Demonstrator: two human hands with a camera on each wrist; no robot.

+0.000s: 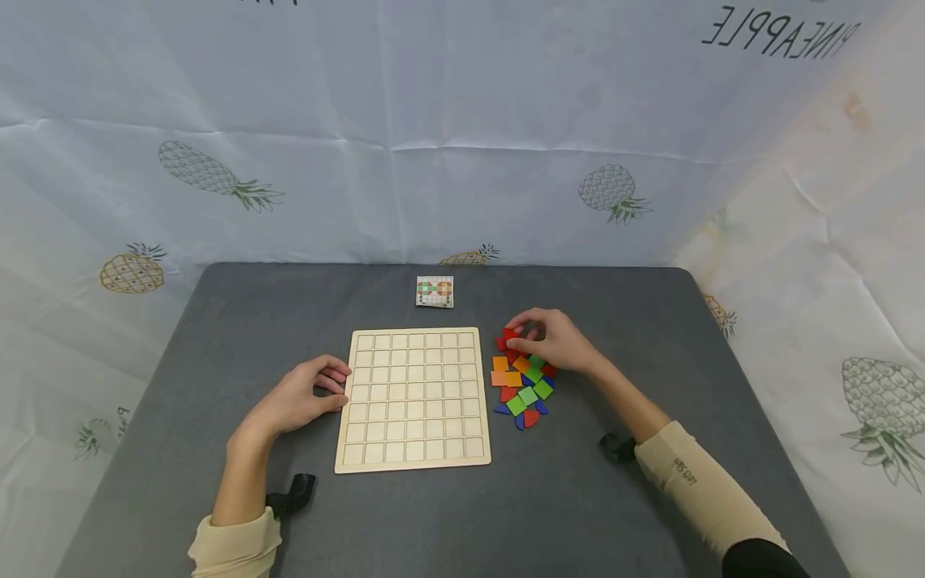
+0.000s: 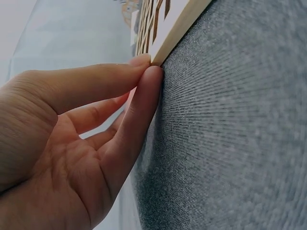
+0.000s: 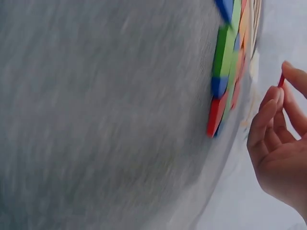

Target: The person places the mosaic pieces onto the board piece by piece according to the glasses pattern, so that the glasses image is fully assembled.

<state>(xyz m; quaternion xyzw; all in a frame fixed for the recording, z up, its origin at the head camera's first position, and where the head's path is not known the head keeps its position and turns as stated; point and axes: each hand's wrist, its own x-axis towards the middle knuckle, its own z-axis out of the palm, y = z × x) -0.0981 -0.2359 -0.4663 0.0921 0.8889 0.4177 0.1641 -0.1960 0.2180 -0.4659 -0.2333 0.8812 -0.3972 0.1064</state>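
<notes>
On the near part of the gray surface (image 1: 405, 530), two beige sleeves (image 1: 238, 546) are covering the forearms, one toward each side edge, and a black fitting (image 1: 291, 495) is showing by each wrist.

A square wooden board (image 1: 413, 397) is lying flat, slightly left of the surface's middle. Its grid of shallow square cells is showing pale wood throughout. Its sides are running nearly in line with the surface's far edge — the right end sitting a touch farther back — and, being about square, it is showing no clear long axis.

On the board's left, the left hand (image 1: 296, 397) is holding its edge; the fingers are bending narrowly, tips and thumb touching the rim.

Just beside the board, toward the surface's right edge, coloured pieces (image 1: 529, 395) in red, orange, green and blue are lying in a loose heap. Squares are mixing with curved-edged shapes, turned various ways, and the heap is stretching front to back along the board.

At the heap's far end, the right hand (image 1: 556, 341) is pinching a thin red piece (image 3: 281, 79) — it is sitting between thumb and fingertips, edge-on in the right wrist view, its long side slanting steeply from tip to tip.

Farther off, a printed card (image 1: 435, 292) is lying near the middle of the far edge. Behind it, a pineapple-patterned curtain (image 1: 462, 96) is hanging.
</notes>
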